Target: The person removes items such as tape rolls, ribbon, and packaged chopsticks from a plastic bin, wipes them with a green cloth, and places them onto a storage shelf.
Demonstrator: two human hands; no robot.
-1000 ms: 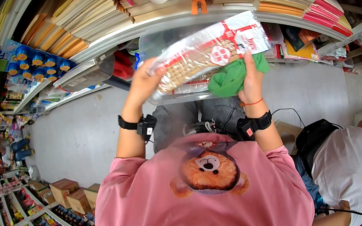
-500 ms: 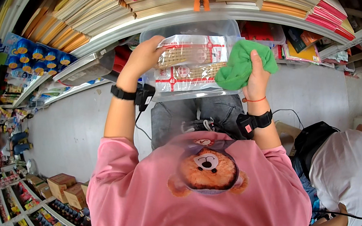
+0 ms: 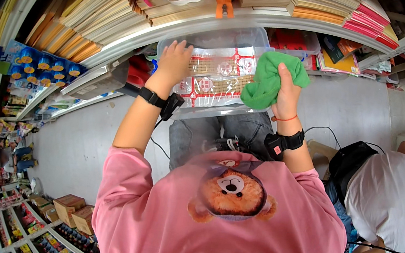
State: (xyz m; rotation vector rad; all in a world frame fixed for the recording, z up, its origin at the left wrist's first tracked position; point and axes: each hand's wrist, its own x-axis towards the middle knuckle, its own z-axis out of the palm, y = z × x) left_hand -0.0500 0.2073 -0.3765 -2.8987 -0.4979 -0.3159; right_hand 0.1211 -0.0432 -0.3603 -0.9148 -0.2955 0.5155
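A clear plastic bin [image 3: 204, 111] sits in front of me above my knees. In it lie two flat clear packs with red and white print, an upper pack [image 3: 211, 66] and a lower pack [image 3: 226, 89], both filled with thin tan sticks. My left hand [image 3: 172, 63] rests at the left end of the packs, its fingers stretched out and holding nothing. At the bin's right side, my right hand [image 3: 286, 94] grips a bunched green cloth [image 3: 266, 78], thumb on top; part of the cloth overlaps the packs' right ends.
Just beyond the bin runs a shelf edge [image 3: 259, 19] loaded with stacked envelopes [image 3: 111, 5]. A blue pack of small bottles [image 3: 43, 65] hangs at the left. A person in a white shirt [image 3: 389, 199] bends close on my right. Cardboard boxes [image 3: 69, 206] stand behind left.
My left hand has let go of the upper pack's left end and opened out over it. The pack has dropped flatter into the bin. My right hand still holds the cloth.
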